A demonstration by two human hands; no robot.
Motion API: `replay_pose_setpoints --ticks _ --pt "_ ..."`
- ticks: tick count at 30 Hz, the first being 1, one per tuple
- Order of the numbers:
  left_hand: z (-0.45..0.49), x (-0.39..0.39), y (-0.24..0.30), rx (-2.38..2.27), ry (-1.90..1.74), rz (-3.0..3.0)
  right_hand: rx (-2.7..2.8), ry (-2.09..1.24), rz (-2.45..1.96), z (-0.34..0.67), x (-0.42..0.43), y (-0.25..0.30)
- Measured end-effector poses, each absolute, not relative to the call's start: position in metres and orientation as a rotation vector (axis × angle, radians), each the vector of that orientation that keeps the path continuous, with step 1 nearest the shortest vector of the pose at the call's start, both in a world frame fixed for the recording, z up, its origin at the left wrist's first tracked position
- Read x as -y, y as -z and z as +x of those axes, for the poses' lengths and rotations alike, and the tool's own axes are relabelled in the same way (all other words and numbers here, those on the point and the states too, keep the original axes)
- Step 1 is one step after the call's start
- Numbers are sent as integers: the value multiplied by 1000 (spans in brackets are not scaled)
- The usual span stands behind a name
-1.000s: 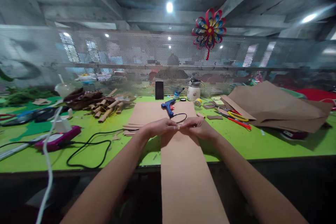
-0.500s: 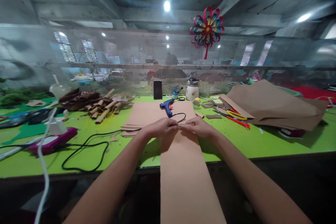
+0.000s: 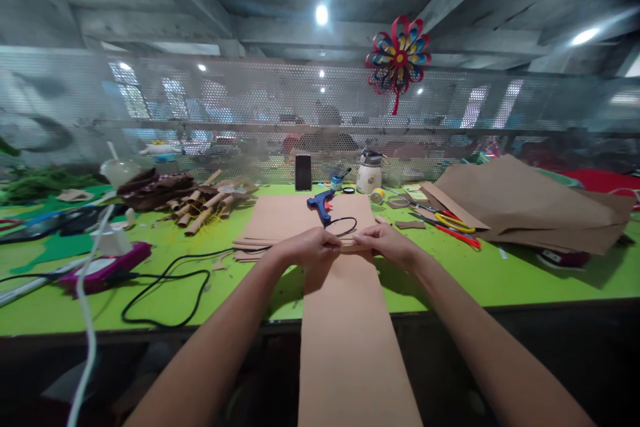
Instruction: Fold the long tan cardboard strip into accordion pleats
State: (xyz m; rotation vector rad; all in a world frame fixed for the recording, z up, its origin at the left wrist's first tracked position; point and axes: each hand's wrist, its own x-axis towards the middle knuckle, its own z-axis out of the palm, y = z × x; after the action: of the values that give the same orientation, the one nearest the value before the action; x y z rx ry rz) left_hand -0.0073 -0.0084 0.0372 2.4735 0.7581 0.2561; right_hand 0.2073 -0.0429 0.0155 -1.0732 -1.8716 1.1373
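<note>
A long strip of brown kraft paper hangs from the table edge toward me, its far end between my hands. My left hand is closed, pinching the left part of that end. The right part is pinched between the thumb and fingers of my right hand, a short gap away. Just beyond my hands a blue glue gun with a red trigger rests on a stack of brown paper sheets. Its black cable loops close to my fingers.
Scissors with yellow and red handles lie to the right, before large brown paper sheets. On the left are rolled paper tubes, a purple power strip and black cable. A phone and a white jar stand behind.
My hands have moved slightly apart along the far end of the paper strip, the right one shifting rightward. The hanging part of the strip has swung slightly left.
</note>
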Motion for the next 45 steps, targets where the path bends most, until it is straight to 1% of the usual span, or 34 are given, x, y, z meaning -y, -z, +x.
replay_pose_setpoints --ticks 7,16,23,27,30,34,39,45 --pt "-6 9 -35 -803 -258 2377 1970 -921 -1124 207 38 -10" --pt "-10 14 -37 -815 -203 2119 1967 -785 -1157 200 43 -12" --pt "-10 11 -30 -820 -259 2121 1973 -922 -1099 199 45 -12" --pt "-10 5 -25 -808 -256 2155 2070 -938 -1070 204 43 -12" --pt "-10 6 -28 -830 -277 2213 2124 -996 -1063 208 41 -11" --pt "-8 11 -35 -835 -320 2323 2063 -1118 -1058 207 41 -10" --pt "-8 12 -36 -791 -360 2436 2071 -1012 -1068 206 41 -10" --pt "-8 11 -35 -836 -362 2437 2037 -885 -1095 202 42 -9"
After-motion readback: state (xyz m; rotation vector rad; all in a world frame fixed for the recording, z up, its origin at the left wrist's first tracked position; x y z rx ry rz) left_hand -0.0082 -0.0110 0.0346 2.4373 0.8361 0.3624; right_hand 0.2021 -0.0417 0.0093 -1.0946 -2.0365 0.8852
